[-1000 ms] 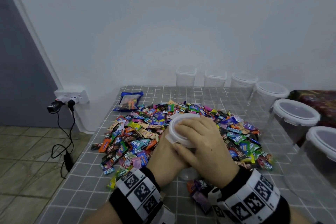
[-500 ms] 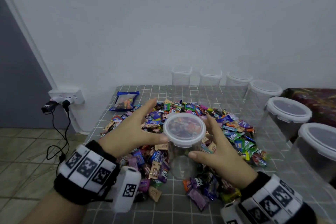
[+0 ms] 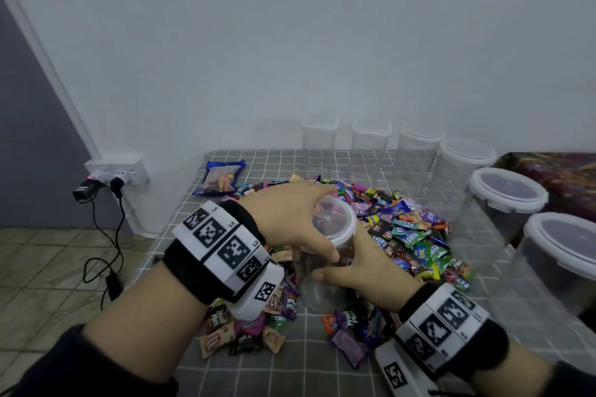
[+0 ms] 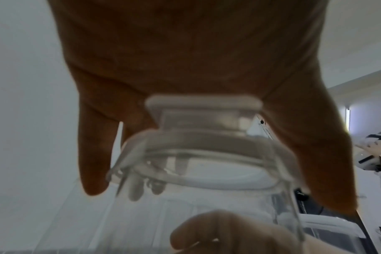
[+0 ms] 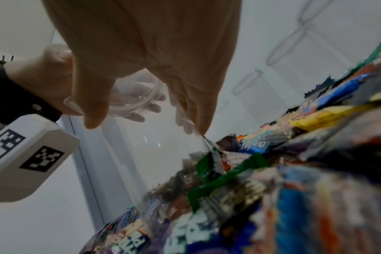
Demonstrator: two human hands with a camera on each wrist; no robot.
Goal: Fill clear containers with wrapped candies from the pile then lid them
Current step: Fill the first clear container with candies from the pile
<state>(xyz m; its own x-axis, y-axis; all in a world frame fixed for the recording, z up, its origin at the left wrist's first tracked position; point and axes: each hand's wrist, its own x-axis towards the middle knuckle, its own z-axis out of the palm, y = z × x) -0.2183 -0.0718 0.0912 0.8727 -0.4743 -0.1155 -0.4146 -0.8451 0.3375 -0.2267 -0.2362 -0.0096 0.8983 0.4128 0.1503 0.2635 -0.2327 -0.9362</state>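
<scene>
My left hand (image 3: 290, 219) has come back over the lid (image 3: 335, 222), fingers curled round its rim; my right hand (image 3: 361, 271) grips the empty clear container (image 3: 317, 287), so I judge the lid comes off before filling. Around it lies the candy pile (image 3: 409, 235) on the grid-patterned tablecloth (image 3: 290, 371); lidded containers (image 3: 506, 200) line the white wall (image 3: 322, 42).

Black wristbands (image 3: 222, 255), checkered marker tags
</scene>
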